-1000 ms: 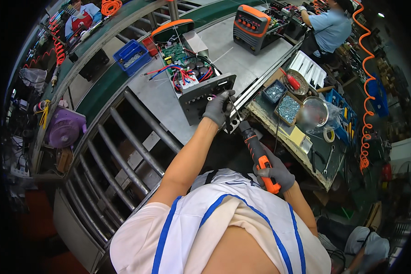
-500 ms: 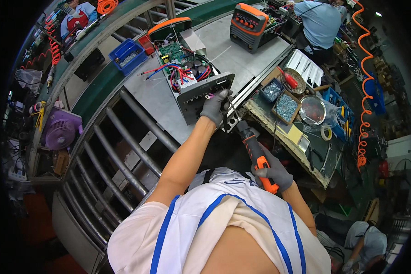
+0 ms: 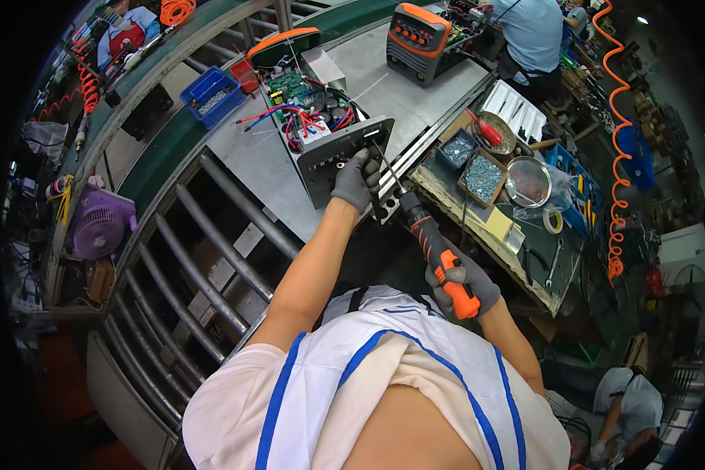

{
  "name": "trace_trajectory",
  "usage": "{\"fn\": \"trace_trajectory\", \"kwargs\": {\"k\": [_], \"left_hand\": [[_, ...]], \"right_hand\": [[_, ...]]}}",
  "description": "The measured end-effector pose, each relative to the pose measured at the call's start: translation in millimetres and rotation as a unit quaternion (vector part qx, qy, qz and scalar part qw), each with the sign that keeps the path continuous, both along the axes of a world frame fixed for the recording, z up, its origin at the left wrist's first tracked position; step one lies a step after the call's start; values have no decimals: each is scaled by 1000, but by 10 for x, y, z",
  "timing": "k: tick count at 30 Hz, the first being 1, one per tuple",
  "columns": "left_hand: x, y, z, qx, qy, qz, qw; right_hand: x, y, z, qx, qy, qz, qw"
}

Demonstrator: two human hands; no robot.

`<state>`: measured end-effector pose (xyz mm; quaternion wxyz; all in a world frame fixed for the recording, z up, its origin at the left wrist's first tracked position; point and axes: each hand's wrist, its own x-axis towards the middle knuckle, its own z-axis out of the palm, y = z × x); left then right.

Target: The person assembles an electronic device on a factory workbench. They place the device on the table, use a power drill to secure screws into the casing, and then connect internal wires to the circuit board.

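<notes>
My gloved right hand (image 3: 482,288) grips a black and orange power screwdriver (image 3: 439,254) by its handle. Its long thin bit points up and left, with the tip at the dark end panel (image 3: 321,168) of an opened electrical machine. Against that panel, my gloved left hand (image 3: 356,182) has its fingers bent beside the bit's tip; what they pinch, if anything, is hidden. Behind the panel are a green circuit board (image 3: 286,84), red and blue wires (image 3: 278,113) and a metal box (image 3: 323,69). An orange-edged panel (image 3: 283,41) stands at the machine's far end.
A second orange and black machine (image 3: 419,43) stands farther along the metal table, near a co-worker (image 3: 529,35). On the right bench are screw trays (image 3: 484,177), a round metal dish (image 3: 528,182) and a wrench (image 3: 554,262). A blue bin (image 3: 211,98) and metal rollers (image 3: 227,235) lie left.
The screwdriver's bit has moved up to the panel beside my left fingers. My left hand stays at the panel, its fingers slightly shifted. The whole view has shifted a little.
</notes>
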<state>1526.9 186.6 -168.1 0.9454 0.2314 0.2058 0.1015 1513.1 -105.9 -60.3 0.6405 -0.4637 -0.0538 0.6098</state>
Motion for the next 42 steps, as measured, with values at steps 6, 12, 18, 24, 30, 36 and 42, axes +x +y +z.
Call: {"fn": "trace_trajectory", "kwargs": {"k": [6,12,18,24,30,36,42], "left_hand": [[4,-4,34,11,-9,-3,1000],[60,-51,73,-14,-2,19,1000],[113,-44,96,8,-12,3,1000],[138,-84,-66,70,35,34,996],[178,-290,19,166,184,145,958],[39,-43,-210,104,158,137,972],[-45,-55,-161,67,-26,60,996]], "right_hand": [[-14,70,-30,-43,-159,35,986],[-8,54,-19,-69,-231,36,970],[64,-47,-98,-48,-266,42,962],[98,-230,-61,-53,-167,63,982],[-11,-195,-6,-121,-407,92,901],[45,-290,65,-25,-67,57,996],[54,-77,71,-15,-83,49,995]]}}
